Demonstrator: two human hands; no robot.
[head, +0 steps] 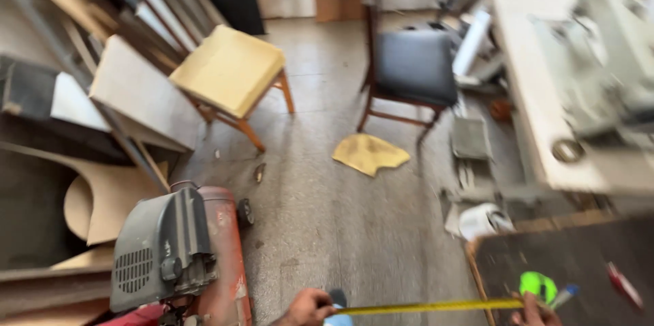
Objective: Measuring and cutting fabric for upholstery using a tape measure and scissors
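- left hand (308, 307) pinches the yellow tape measure (429, 307) blade's free end, left of the dark board (572, 265); pulling it taut seems wise
- right hand (535, 311) clasps the green case on the board's edge; level blade likely reads truer

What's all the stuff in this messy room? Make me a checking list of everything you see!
Surface: grey speckled floor; dark board at lower right.
Job's things: yellow tape measure stretched between both hands.
Clutter: yellow cloth on floor, wood offcuts, red compressor, green object on the board.
Grippers: left hand pinches the tape's end; right hand holds its other end.
Cables: nothing seen.
Surroundings: yellow-seat chair, dark-seat chair, white worktable with a machine.
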